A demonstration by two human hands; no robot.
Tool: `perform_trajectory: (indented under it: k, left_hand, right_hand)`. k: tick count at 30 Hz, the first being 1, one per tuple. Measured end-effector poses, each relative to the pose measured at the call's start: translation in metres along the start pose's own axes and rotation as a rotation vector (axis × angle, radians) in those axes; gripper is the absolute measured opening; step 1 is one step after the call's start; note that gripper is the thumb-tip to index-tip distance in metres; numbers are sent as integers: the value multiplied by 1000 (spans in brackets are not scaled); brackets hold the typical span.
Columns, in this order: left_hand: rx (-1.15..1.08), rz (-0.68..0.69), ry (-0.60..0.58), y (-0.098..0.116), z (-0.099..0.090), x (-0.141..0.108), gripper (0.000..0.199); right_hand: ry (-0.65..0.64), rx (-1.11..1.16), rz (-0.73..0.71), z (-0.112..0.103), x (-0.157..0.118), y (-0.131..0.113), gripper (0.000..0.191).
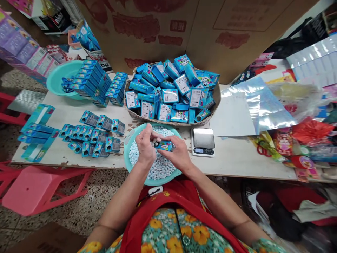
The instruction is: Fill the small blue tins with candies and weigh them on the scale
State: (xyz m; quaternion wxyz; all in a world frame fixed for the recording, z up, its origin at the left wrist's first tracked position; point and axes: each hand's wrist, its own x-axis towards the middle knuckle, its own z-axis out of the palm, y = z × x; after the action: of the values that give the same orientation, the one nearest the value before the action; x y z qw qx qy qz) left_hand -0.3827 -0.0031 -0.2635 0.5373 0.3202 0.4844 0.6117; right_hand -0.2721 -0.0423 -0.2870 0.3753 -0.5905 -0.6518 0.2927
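Observation:
My right hand (179, 153) is closed around a small blue candy box (165, 145), which lies on its side with its printed face up. At the box's left end, my left hand (147, 147) is closed with its fingers curled together; pale bits show by the fingertips, but what it grips is partly hidden. Both hands are above a turquoise basin (128, 162) filled with small white and pale blue candies (161, 169).
Behind the basin stands a cardboard tray (172, 123) heaped with blue boxes. A small digital scale (203, 138) sits at right. Boxes with round holes (98, 135) stand at left, before stacked boxes (89, 79) and another basin (54, 79). A large carton (168, 45) walls off the back.

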Motion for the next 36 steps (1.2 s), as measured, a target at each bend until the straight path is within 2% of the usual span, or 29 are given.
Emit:
perform_trajectory:
  k: [4,8,11,13,15,16,20,22,26,28,30,33,36]
  left_hand:
    - [-9,65,2,-4,3,1,42]
    - [-51,-43,-9,-7,7,1,36]
    - [-92,13,-7,-2,4,4,36]
    - [-34,91,11,-9,-4,13,37]
    - [193,160,-25,-30,-16,27,37]
    - [361,189,-84,-45,-22,35,35]
    - [978,277,-480,-100,-33,46,26]
    - [1205,314,-609,-109,-32,39,28]
    - [1530,330,-679,-104,-36,25,30]
    - [1548,307,-618,-104,-44,25,28]
    - [1440,250,-486,-108,-53,27,25]
    - [1082,116,-262,-108,-61,30,22]
    - [573,-66,-76,-87,-55,26,29]
  right_hand:
    - [55,-5,-26,3,0,1,32]
    - [27,8,3,8,3,11,32]
    - [46,53,-9,-3,0,12,33]
    - [71,102,-10,-18,-6,10,32]
    - [107,115,5,-32,-14,9,33]
    - [121,99,13,-37,-17,10,34]
    - [106,10,39,-44,-26,19,32]
    - [119,17,56,-45,-28,23,33]
    - [147,-9,77,-43,-25,29,34]
    - [123,-40,86,-40,-23,33,33]
    - [120,-48,92,-36,-21,37,33]
    - [118,-40,91,-32,-20,38,33]
    - [78,-58,57,-28,-17,35,33]
